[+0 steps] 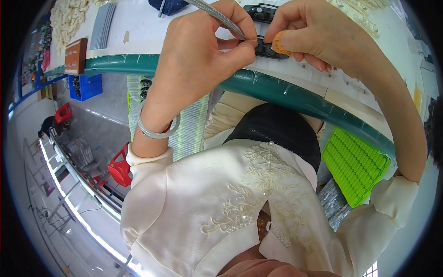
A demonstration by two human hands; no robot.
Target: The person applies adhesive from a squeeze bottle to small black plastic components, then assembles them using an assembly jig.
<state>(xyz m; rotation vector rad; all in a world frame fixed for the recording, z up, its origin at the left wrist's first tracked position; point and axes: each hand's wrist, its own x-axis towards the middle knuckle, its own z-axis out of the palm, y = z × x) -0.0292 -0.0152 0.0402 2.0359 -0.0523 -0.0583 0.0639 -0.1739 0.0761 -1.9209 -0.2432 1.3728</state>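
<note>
My left hand is closed in a pinch, with a slim silver tool with a knurled handle running between its fingers. The tool's tip is hidden by the fingertips. Just right of them, at the near edge of the worktable, lies a small black plastic part. My right hand bends over that part, its index finger and thumb closed on it. An orange finger cot covers the right thumb tip. A similar black part lies behind, between the two hands.
The white worktable has a green rounded edge. A brown block, a grey ribbed piece, a dark blue cloth and cream-coloured pieces lie on it. Below are a bright green ribbed tray and a red stool.
</note>
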